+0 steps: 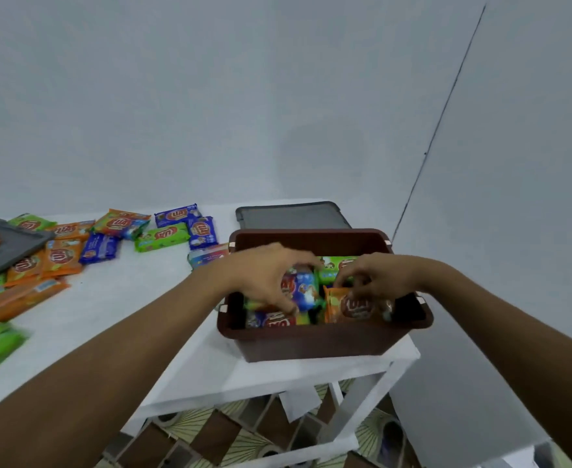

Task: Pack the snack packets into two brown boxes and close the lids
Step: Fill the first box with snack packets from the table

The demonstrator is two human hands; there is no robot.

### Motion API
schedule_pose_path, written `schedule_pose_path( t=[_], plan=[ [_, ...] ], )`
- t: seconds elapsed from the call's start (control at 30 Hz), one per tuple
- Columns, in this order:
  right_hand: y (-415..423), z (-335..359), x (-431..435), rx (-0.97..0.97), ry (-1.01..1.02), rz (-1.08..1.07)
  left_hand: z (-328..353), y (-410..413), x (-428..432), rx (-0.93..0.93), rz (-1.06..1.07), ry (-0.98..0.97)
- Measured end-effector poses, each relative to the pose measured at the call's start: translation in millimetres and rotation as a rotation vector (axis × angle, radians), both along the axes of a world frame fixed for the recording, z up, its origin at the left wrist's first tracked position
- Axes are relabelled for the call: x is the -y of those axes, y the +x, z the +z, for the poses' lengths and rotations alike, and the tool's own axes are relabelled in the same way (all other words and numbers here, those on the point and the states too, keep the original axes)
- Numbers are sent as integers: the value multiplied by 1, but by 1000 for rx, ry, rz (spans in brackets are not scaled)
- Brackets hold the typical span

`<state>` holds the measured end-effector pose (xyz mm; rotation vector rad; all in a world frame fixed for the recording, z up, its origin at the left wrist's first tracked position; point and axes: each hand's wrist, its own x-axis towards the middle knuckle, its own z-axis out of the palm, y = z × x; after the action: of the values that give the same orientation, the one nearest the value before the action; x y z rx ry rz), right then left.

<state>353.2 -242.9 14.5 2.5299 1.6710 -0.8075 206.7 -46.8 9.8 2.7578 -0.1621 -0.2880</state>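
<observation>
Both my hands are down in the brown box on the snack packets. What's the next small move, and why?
Probably settle them flat and let go: the left hand holds a blue packet and the right hand an orange packet, both tilted inside the brown box, while many loose packets wait on the table.

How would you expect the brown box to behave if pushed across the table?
The brown box looks stiff and squat, so it would probably slide, not tip. The packets inside likely add weight. It sits near the table corner.
</observation>
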Motion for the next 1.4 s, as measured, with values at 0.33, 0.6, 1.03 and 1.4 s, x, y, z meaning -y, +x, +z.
schedule_pose_path(
  t=[0.33,0.6,1.03,1.4],
  plan=[
    [9,-10,-4,93,8,132,-11,4,4,-349,79,-4],
    [16,-18,-24,324,144,30,-14,0,-23,93,92,349],
    [-18,-1,-151,293,584,-15,-56,-65,-181,377,492,165],
    [-44,-17,-306,303,-137,186,-99,-53,-278,45,455,294]
  ],
)
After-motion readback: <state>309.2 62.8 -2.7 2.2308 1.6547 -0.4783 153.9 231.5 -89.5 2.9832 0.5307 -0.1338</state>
